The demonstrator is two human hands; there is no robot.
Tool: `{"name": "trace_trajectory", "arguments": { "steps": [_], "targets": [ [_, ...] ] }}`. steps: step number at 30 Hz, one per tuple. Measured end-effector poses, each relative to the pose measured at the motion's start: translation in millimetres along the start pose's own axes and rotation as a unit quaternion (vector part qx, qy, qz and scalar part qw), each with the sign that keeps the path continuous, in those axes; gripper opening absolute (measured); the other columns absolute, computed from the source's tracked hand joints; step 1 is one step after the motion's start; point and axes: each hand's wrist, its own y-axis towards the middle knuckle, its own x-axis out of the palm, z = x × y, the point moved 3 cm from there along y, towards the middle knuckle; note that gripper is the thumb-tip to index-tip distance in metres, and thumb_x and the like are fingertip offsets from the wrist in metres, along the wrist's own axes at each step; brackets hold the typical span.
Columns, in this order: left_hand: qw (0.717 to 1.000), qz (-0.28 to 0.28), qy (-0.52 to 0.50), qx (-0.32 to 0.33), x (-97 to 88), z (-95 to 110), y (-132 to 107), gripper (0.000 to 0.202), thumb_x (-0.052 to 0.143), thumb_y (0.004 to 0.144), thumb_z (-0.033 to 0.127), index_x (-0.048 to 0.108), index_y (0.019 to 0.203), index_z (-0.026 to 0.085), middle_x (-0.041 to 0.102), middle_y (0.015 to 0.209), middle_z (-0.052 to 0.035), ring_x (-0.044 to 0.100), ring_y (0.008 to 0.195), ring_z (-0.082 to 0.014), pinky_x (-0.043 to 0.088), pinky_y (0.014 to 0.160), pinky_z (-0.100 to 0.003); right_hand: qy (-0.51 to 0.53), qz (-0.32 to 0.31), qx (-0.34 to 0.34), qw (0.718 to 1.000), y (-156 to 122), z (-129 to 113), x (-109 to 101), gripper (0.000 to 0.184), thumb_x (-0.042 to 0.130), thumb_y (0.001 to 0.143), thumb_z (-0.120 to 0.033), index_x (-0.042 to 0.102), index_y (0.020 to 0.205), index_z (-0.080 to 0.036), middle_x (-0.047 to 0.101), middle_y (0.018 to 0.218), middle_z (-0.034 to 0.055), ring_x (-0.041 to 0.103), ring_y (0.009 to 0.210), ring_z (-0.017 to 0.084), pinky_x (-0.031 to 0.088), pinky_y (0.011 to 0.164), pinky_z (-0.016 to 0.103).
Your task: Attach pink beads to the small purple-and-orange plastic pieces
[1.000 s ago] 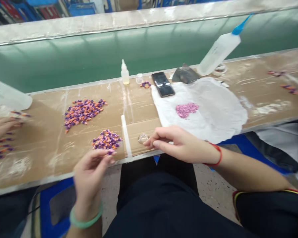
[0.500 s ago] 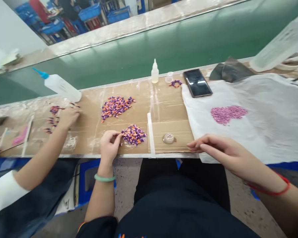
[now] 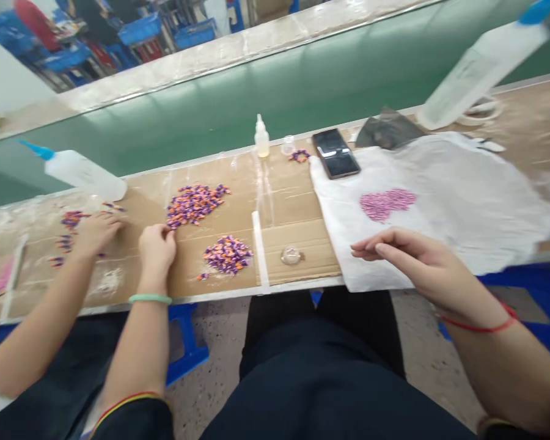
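Observation:
My left hand (image 3: 157, 252), with a green bangle at the wrist, is closed in a pinch at the left end of the far pile of small purple-and-orange pieces (image 3: 195, 205). What its fingertips hold is too small to make out. Nearer the front edge lies a second pile of the same pieces (image 3: 229, 255), with one loose piece (image 3: 202, 277) beside it. My right hand (image 3: 407, 260) hovers over the white cloth (image 3: 467, 201), fingers stretched out and nothing visible in them. A heap of thin pink pieces (image 3: 387, 203) lies on that cloth just beyond it.
A small clear round dish (image 3: 291, 255) sits on cardboard by a white strip (image 3: 259, 252). Behind stand a dropper bottle (image 3: 261, 139), a ring of pieces (image 3: 299, 156), a phone (image 3: 335, 153) and large bottles (image 3: 85, 174). A co-worker's hand (image 3: 96, 232) works at left.
My left hand has moved left and away from me, from the near pile to the far pile's left end. My right hand stays outstretched over the cloth. The view has shifted right.

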Motion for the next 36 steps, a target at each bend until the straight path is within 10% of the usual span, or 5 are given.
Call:
{"name": "trace_trajectory", "arguments": {
  "steps": [4, 9, 18, 36],
  "targets": [
    [0.999, 0.012, -0.028, -0.009, -5.8, 9.5, -3.1, 0.015, 0.058, 0.072, 0.023, 0.047, 0.061, 0.023, 0.042, 0.056, 0.0018, 0.059, 0.08, -0.0281, 0.046, 0.094, -0.051, 0.022, 0.103, -0.042, 0.994, 0.2, 7.3, -18.2, 0.026, 0.061, 0.093, -0.043, 0.068, 0.091, -0.019, 0.076, 0.098, 0.0096, 0.072, 0.092, 0.022, 0.059, 0.088, 0.039],
    [0.993, 0.055, -0.106, -0.014, -16.0, 32.5, -37.6, 0.01, 0.064, 0.073, 0.03, 0.058, 0.076, 0.023, 0.057, 0.065, 0.006, 0.059, 0.066, -0.0164, 0.051, 0.07, -0.032, -0.119, 0.221, -0.047, 0.967, 7.4, 34.4, -46.2, 0.017, 0.058, 0.089, -0.035, 0.067, 0.088, -0.021, 0.075, 0.091, 0.0073, 0.071, 0.086, 0.023, 0.058, 0.078, 0.039],
    [0.937, -0.15, -0.267, 0.168, -19.8, 147.8, -122.0, 0.008, 0.063, 0.074, 0.02, 0.059, 0.068, 0.018, 0.059, 0.059, 0.0029, 0.053, 0.049, -0.0086, 0.042, 0.047, -0.019, -0.395, 0.139, -0.099, 0.903, 55.4, 70.8, -54.2, 0.015, 0.058, 0.078, -0.034, 0.064, 0.083, -0.02, 0.069, 0.085, 0.0123, 0.061, 0.083, 0.028, 0.047, 0.076, 0.041],
    [0.809, -0.424, -0.39, 0.118, 14.9, 149.6, -186.1, 0.013, 0.065, 0.08, 0.024, 0.063, 0.07, 0.017, 0.06, 0.063, -0.0004, 0.054, 0.055, -0.0113, 0.044, 0.052, -0.02, -0.39, 0.113, -0.113, 0.907, 67.0, 65.2, -57.8, 0.004, 0.062, 0.077, -0.021, 0.062, 0.073, -0.021, 0.066, 0.084, 0.0071, 0.06, 0.085, 0.024, 0.047, 0.084, 0.04]
  ]
}}
